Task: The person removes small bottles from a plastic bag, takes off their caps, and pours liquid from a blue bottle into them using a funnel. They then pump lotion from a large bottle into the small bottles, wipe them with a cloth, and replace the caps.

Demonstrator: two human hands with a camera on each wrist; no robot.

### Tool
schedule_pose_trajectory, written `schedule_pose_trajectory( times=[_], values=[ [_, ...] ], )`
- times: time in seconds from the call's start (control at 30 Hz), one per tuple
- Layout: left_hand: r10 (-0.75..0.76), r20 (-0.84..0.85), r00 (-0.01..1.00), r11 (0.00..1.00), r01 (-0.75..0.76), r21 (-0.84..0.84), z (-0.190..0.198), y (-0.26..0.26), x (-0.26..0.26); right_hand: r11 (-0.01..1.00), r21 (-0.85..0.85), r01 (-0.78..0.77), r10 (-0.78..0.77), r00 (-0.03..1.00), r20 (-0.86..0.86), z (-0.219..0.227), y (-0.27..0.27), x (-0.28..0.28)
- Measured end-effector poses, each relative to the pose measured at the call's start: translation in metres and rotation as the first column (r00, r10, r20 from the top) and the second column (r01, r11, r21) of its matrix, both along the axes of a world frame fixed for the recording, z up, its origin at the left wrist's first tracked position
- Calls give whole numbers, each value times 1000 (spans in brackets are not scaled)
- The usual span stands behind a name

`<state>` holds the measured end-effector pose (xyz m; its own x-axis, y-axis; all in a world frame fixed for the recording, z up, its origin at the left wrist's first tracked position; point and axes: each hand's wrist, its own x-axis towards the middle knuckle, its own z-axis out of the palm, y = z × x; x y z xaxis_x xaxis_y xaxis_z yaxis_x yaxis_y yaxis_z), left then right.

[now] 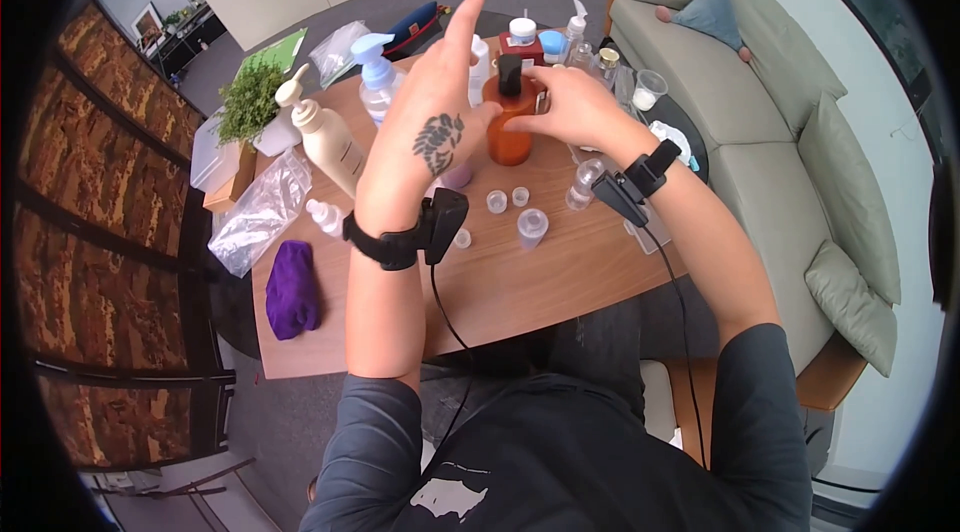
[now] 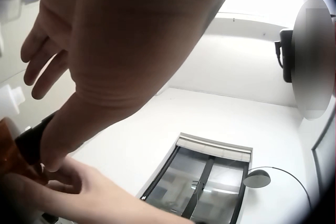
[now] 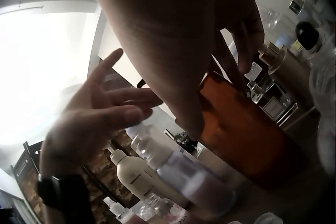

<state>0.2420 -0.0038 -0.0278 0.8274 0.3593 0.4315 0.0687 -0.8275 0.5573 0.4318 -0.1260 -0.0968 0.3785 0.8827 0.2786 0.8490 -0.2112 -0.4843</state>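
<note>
An amber bottle [image 1: 510, 146] with a black top [image 1: 509, 79] stands over the far middle of the table. My right hand [image 1: 588, 114] grips its upper part, thumb on one side and fingers on the other in the right wrist view. Beside it on the left, my left hand [image 1: 432, 107] is raised with its index finger pointing up and its other fingers loosely extended. In the left wrist view the left thumb [image 2: 54, 148] lies right at the black top. A clear bottle with pale purple contents [image 3: 202, 184] stands close to the amber one, partly behind the left hand in the head view.
Left of the hands are a cream pump bottle [image 1: 332, 147], a blue-topped pump bottle [image 1: 372, 50], a potted plant [image 1: 255, 107], a plastic bag [image 1: 262, 207] and purple cloth [image 1: 293, 292]. Nearer me stand a small cup [image 1: 532, 228] and a clear bottle [image 1: 584, 184]. Several cosmetics containers crowd the far right.
</note>
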Motion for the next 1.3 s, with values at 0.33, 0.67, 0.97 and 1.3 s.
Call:
schedule_pose_trajectory(
  times=[0.33, 0.67, 0.97, 1.3],
  values=[
    [-234, 289, 928, 772, 359, -525, -9, 7, -158, 932, 357, 58, -71, 997, 24, 12, -99, -79],
    [682, -120, 721, 617, -480, 623, -105, 57, -301, 941, 314, 124, 112, 762, -638, -121, -133, -105],
    [783, -383, 489, 472, -66, 879, -163, 57, -285, 912, 394, 113, 173, 764, -621, -126, -104, -126],
    [331, -196, 923, 897, -243, 370, -100, 6, -252, 925, 305, 228, -2, 804, -595, -149, -93, -120]
  ],
)
